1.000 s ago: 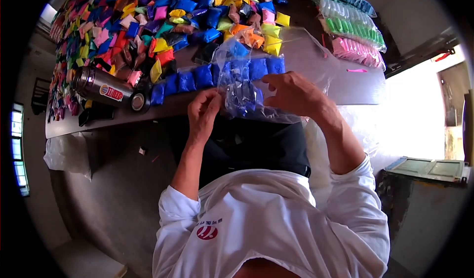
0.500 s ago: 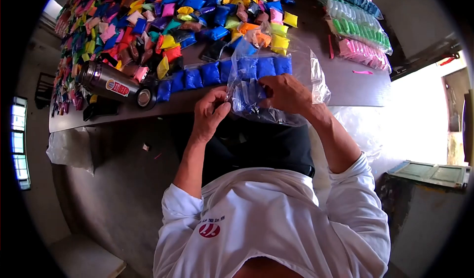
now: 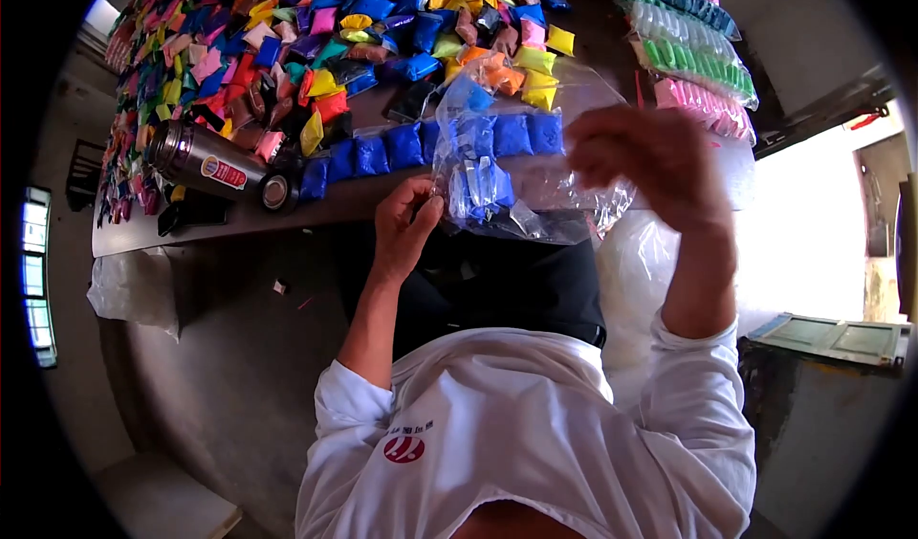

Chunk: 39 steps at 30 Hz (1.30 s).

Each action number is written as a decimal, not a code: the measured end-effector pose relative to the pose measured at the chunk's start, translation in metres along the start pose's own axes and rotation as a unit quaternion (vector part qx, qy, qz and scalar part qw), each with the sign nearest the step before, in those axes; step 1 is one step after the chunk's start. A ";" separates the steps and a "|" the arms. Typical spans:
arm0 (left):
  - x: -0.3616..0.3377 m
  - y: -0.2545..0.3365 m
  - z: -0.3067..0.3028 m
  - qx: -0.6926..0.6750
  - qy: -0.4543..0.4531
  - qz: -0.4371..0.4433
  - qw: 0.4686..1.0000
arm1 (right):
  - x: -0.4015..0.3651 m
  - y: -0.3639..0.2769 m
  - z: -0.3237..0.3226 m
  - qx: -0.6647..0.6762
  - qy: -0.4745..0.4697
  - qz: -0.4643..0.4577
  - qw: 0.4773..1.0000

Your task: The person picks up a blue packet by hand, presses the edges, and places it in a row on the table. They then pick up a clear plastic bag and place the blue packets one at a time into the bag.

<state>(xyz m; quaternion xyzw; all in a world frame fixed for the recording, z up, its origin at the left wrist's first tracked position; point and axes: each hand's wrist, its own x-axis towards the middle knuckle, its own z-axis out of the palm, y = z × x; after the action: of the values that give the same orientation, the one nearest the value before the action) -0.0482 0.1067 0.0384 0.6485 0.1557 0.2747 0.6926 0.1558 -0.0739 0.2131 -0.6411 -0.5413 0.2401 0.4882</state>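
My left hand (image 3: 406, 225) pinches the left edge of a clear plastic bag (image 3: 559, 180) at the table's front edge. Inside the bag, near its left side, lie blue packets (image 3: 483, 187); the film's glare hides how many. Right of the bag, my right hand (image 3: 660, 161) is raised over the table, smeared by motion, and its grip cannot be made out. Just behind the bag's opening and to its left runs a row of blue packets (image 3: 404, 145), partly seen through the film.
A large heap of colourful packets (image 3: 335, 27) covers the back and left of the table (image 3: 134, 238). A steel thermos (image 3: 206, 161) lies on its side at front left. Bagged rows of pink packets (image 3: 703, 109) and green packets (image 3: 698, 66) lie at right.
My right hand has come away from the blue packets in the bag and moved right and up. My left hand keeps its hold on the bag's edge.
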 end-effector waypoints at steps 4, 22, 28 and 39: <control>-0.001 0.003 0.004 -0.010 0.014 0.003 1.000 | 0.017 0.005 -0.068 0.115 0.151 -0.169 0.967; -0.001 0.001 0.003 0.001 0.028 0.004 1.000 | 0.049 0.284 -0.043 0.196 -0.119 0.031 0.973; -0.002 0.002 0.003 0.001 0.031 0.004 1.000 | 0.042 0.145 -0.044 0.173 -0.137 0.067 0.973; -0.003 0.002 0.003 -0.015 0.036 -0.003 0.999 | 0.069 0.155 -0.016 0.090 -0.199 -0.013 0.976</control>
<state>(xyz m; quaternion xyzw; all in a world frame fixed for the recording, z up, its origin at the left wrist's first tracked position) -0.0487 0.1025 0.0408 0.6272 0.1782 0.2980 0.6972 0.2611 -0.0055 0.0975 -0.5268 -0.6119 0.4039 0.4300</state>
